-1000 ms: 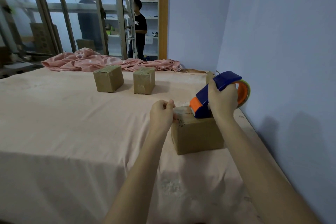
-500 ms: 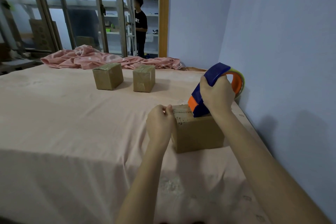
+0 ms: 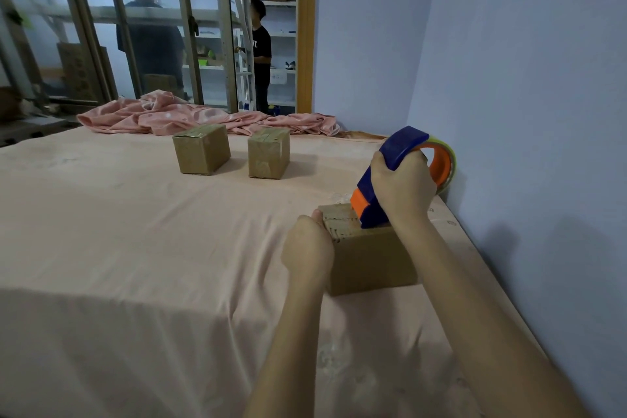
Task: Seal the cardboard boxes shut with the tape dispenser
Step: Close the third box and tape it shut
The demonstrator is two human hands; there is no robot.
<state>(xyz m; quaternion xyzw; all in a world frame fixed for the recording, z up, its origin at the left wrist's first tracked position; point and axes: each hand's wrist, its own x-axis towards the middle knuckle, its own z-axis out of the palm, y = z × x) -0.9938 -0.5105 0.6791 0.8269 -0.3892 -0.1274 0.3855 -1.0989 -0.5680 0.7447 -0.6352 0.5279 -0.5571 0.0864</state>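
A small cardboard box [image 3: 369, 261] sits on the pink sheet near the right wall. My right hand [image 3: 402, 188] grips the blue and orange tape dispenser [image 3: 397, 153], whose front end rests tilted on the box top. Clear tape covers the box's left top edge. My left hand [image 3: 307, 248] holds the box's left side, thumb at the top edge. Two more cardboard boxes, one on the left [image 3: 201, 153] and one on the right [image 3: 268, 153], stand farther back with tape on their tops.
The pink sheet [image 3: 135, 231] covers a wide flat surface that drops off at the front. A crumpled pink cloth [image 3: 190, 115] lies along the far edge. The blue wall [image 3: 526, 112] stands close on the right. Two people stand behind glass doors beyond.
The dispenser has tipped up more steeply on the box top. My left hand slid from the top edge down onto the box's left side.
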